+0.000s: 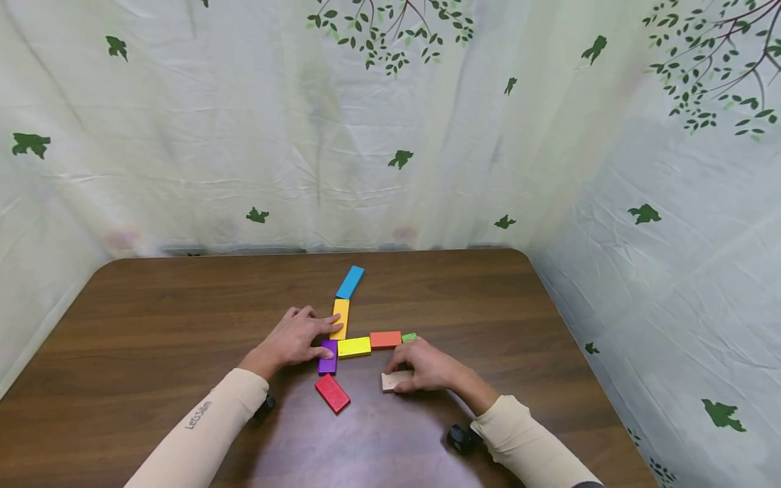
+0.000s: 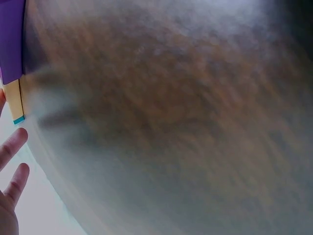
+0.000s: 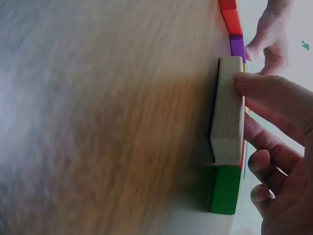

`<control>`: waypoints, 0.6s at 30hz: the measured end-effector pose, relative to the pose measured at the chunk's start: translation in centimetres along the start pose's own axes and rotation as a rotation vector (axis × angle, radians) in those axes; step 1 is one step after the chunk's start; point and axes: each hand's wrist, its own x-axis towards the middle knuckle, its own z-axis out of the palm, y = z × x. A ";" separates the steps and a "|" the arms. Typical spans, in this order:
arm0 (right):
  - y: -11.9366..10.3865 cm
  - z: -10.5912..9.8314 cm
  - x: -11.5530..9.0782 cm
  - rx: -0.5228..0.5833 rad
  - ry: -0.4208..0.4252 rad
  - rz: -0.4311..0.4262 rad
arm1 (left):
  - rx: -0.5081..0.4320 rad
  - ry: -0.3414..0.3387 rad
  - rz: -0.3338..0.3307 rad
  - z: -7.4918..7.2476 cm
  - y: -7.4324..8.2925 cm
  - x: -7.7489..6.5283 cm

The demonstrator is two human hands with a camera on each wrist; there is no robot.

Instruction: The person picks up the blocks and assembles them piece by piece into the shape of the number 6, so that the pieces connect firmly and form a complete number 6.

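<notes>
My left hand [image 1: 296, 337] spreads over the blocks, its index finger resting on an orange-yellow block [image 1: 339, 313] and its thumb on a purple block [image 1: 327, 366]. With my right hand [image 1: 427, 366] I pinch a plain wooden block [image 1: 390, 382], thumb on its near side and fingers on the far side. In the right wrist view this wooden block [image 3: 228, 112] lies on its flat face by the table, with a green block [image 3: 226, 190] beyond its end. A bright yellow block [image 1: 354, 348] and an orange-red block [image 1: 386, 340] run rightward from the purple one to the partly hidden green block [image 1: 409, 337].
A blue block [image 1: 350, 282] continues the line at the far end, set at a slant. Nearer me, a red block [image 1: 333, 394] lies angled below the purple one. White leaf-print curtains [image 1: 342, 190] hang behind and beside the brown wooden table [image 1: 183, 305].
</notes>
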 end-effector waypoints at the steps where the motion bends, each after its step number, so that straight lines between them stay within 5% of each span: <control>1: -0.1 0.0 0.1 0.006 -0.006 0.002 | 0.001 0.002 0.001 0.0 0.0 0.0; 18: -0.4 0.3 0.3 0.087 -0.064 0.006 | 0.004 0.000 -0.014 0.1 0.1 0.0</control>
